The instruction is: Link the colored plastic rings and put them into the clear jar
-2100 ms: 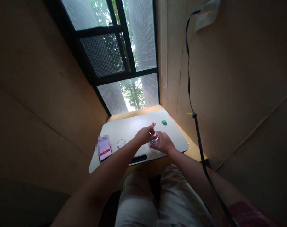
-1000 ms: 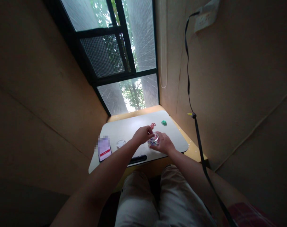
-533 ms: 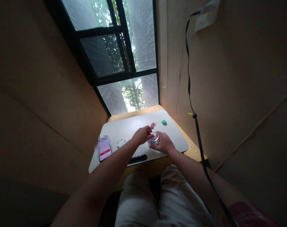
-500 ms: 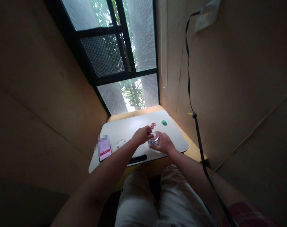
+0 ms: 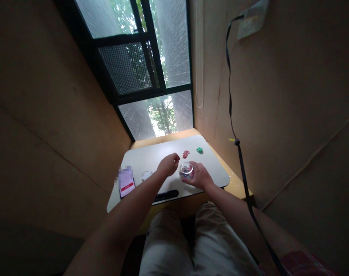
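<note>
A small clear jar with many-coloured little pieces inside stands on the white table. My right hand is wrapped round its right side. Just left of the jar, my left hand hangs with thumb and fingers pinched together; anything between them is too small to make out. Beyond the jar lies a small cluster of red rings. A little green heap sits farther right.
A clear round lid lies left of my left forearm. Near the left edge is a phone. A black slot or handle runs along the table's front edge. A black cord hangs down on the right, before the wall.
My left hand has moved left, away from the jar's mouth, with its fingers still pinched. My right hand keeps its hold on the jar.
</note>
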Demonstrator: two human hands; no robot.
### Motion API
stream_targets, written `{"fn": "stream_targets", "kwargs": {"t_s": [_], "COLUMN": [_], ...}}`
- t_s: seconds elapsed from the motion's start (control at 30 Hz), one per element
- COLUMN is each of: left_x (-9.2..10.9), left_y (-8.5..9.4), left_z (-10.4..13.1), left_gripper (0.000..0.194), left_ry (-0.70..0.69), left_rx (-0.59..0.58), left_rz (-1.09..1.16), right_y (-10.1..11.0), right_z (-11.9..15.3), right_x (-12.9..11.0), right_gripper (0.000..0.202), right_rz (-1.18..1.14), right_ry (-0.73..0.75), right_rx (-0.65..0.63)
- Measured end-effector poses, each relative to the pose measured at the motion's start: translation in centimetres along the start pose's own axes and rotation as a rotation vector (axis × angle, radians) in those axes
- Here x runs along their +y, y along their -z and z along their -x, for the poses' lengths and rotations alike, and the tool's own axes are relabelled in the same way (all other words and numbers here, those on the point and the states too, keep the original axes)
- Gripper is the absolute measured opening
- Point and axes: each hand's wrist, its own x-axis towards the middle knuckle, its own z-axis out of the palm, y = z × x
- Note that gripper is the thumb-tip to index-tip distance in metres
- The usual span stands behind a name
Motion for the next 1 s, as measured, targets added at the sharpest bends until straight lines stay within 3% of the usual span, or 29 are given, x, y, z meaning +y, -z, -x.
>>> {"fn": "stream_targets", "kwargs": {"t_s": [0.17,0.4,0.73,0.83,1.0], "left_x": [-2.9,-3.7,-4.1,-3.5,-2.8], "left_y": [-1.9,-5.0,-6.2,-6.5,-6.8], "left_z": [0.6,-0.4,-6.8,-8.4,-9.1], "left_gripper": [0.027,0.036,0.07,0.063,0.029], "left_ry": [0.135,-0.124,-0.411,-0.44,-0.427], "left_rx": [0.021,0.072,-0.037,-0.058,-0.115], "left_rz": [0.037,0.04,-0.007,-0.026,-0.056], "right_y": [0.0,0.5,0.7,0.7,0.5], "right_z": [0.2,0.2,-0.2,-0.4,-0.5], "right_x": [0.0,-0.3,-0.8,-0.7,-0.7], "right_gripper": [0.087,0.088,0.086,0.086,0.086], "right_rz": [-0.012,-0.066,-0.142,-0.147,-0.157], "right_ry": [0.002,0.034,0.064,0.066,0.044], "right_rx": [-0.008,-0.061,-0.108,-0.135,-0.137]}}
